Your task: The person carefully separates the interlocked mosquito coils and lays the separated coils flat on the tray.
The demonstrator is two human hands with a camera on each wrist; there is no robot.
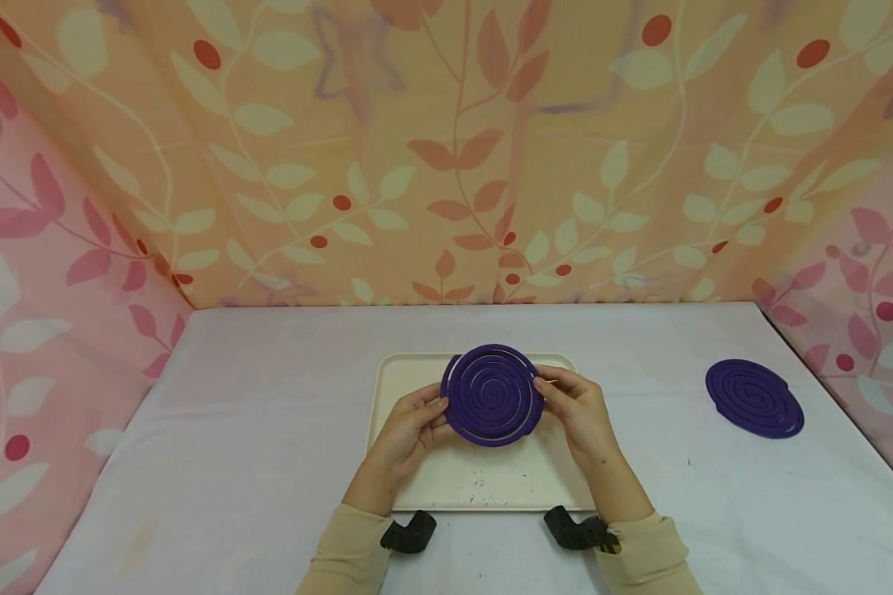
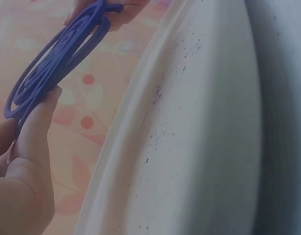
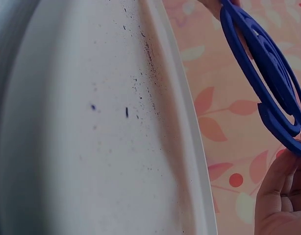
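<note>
A purple mosquito coil [image 1: 494, 395], a flat spiral, is held up over the cream tray [image 1: 484, 487], its face toward the head camera. My left hand [image 1: 411, 430] pinches its left edge, the thumb in front and the fingers behind. At the right edge my right hand [image 1: 579, 409] pinches it too. In the left wrist view the coil [image 2: 55, 61] appears nearly edge-on, with gaps between its rings. From the right wrist the coil [image 3: 268, 63] shows a loose outer end standing slightly apart from the inner rings.
Another purple mosquito coil [image 1: 755, 398] lies flat on the white cloth-covered table [image 1: 268, 430], toward the right edge. Small dark crumbs [image 3: 149, 56] are scattered over the tray. A floral curtain [image 1: 461, 165] stands behind the table and along both sides.
</note>
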